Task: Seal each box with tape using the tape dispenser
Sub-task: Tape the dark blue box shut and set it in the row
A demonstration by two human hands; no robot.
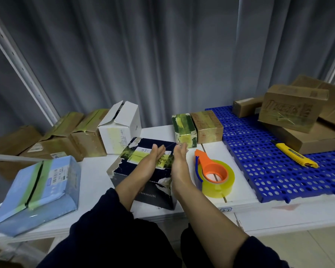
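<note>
Navy box (157,200) stands near the front edge of the white table (97,171), its near corner close to that edge. Torn patches and yellow-green tape show on its top. Both hands are over the top. The left hand (155,157) and right hand (179,161) are edge-on with fingers straight and close together, holding nothing. I cannot tell whether they touch the cardboard.

Just right of the navy box lies the tape dispenser (207,167), orange with a clear yellowish roll. Only a thin strip of table lies between the two. Left of the navy box is a wider stretch of bare table. Beyond that sits a tilted light-blue box (46,192), taped green along its seam.

Behind the navy box, to the left, stands a white box (120,128) with open flaps. I cannot tell whether the two touch. Behind to the right are a small green-taped box (184,130) and a small brown box (207,126), side by side. Further left a row of brown boxes (75,132) lines the grey curtain (162,55).

Well right of the navy box, past the dispenser, a blue perforated mat (278,171) carries a yellow knife (294,154) and stacked brown cartons (298,113).

The forearms cover part of the navy box's top and front. The far-left boxes are cut off by the frame, and the lower-left corner is blurred.
</note>
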